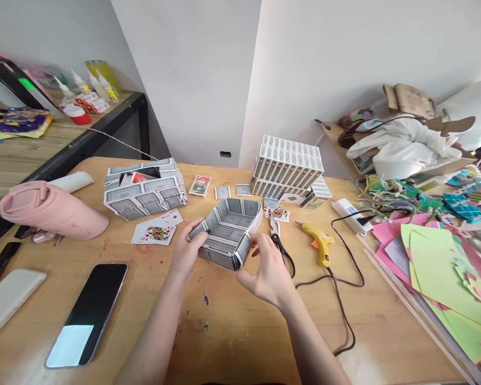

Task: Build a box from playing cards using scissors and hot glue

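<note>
An open box made of grey-backed playing cards (pixel 229 231) is between my hands in the middle of the table. My left hand (pixel 187 247) is closed on its left wall, thumb over the rim. At the near right corner, my right hand (pixel 264 267) pinches the wall, where a white card edge shows. Just right of the box lie black-handled scissors (pixel 279 243) and a yellow glue gun (pixel 319 241) with its cord. A closed card-covered box (pixel 145 188) with a slot in its top stands to the left, beside several face-up cards (pixel 154 231).
Stacked card decks (pixel 286 167) and one deck pack (pixel 200 185) stand at the back. A phone (pixel 88 313), white power bank (pixel 11 299) and pink rolled bundle (pixel 54 209) lie left. Right are a power strip (pixel 350 215), glue sticks (pixel 419 310) and coloured paper (pixel 436 267).
</note>
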Tool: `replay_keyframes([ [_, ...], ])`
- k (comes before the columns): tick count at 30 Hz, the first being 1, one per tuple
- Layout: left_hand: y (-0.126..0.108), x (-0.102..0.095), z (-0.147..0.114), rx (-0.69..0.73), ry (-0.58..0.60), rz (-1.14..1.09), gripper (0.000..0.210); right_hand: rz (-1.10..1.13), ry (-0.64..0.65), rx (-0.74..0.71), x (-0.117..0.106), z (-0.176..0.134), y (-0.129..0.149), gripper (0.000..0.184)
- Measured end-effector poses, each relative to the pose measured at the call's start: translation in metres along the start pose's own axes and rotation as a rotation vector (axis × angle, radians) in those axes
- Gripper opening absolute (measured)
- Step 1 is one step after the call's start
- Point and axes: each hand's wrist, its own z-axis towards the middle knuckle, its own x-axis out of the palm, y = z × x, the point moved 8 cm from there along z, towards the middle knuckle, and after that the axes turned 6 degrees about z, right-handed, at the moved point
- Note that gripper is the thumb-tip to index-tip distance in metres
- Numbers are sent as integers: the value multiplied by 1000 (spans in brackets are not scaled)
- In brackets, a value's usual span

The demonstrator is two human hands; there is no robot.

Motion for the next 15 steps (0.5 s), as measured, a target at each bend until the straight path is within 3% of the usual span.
replay_keyframes([
  [10, -15, -8, -3, 87, -85, 130, 44, 1, -67, 151, -2, -2, -9, 28],
  [15, -20, -10, -4, 93, -130, 179, 42, 122, -105, 225, -5, -2, -14, 51],
])
